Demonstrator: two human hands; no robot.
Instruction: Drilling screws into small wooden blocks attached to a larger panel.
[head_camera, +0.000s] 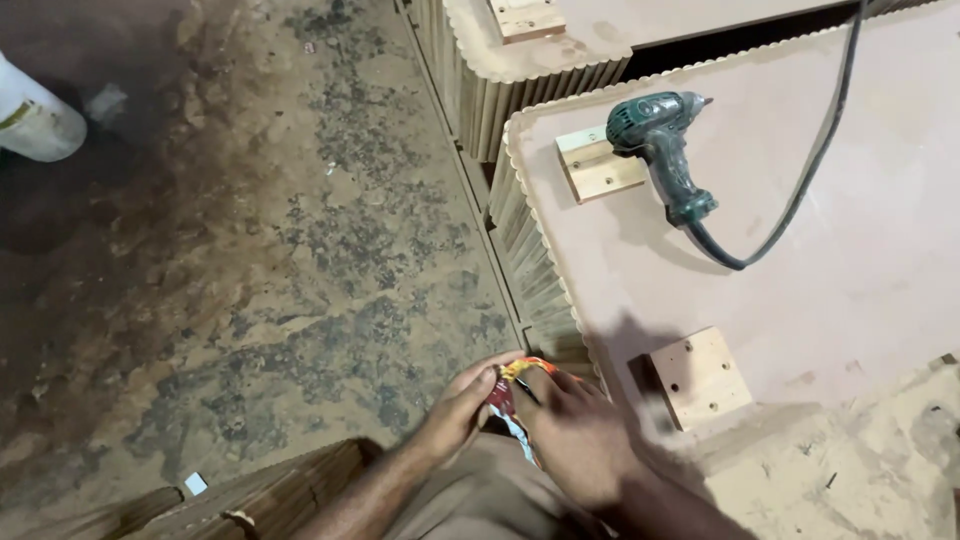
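Both hands pinch a small red-orange packet (515, 385) low in the frame, beside the counter (800, 280): left hand (455, 415) holding its top edge, right hand (575, 430) its side. Best to keep the grip near the seam, well clear of the drill (660, 140)

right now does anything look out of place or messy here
The green drill lies on its side across a wooden block, its cord trailing loose over the panel. Both hands pinch a crumpled packet. The floor is heavily stained.
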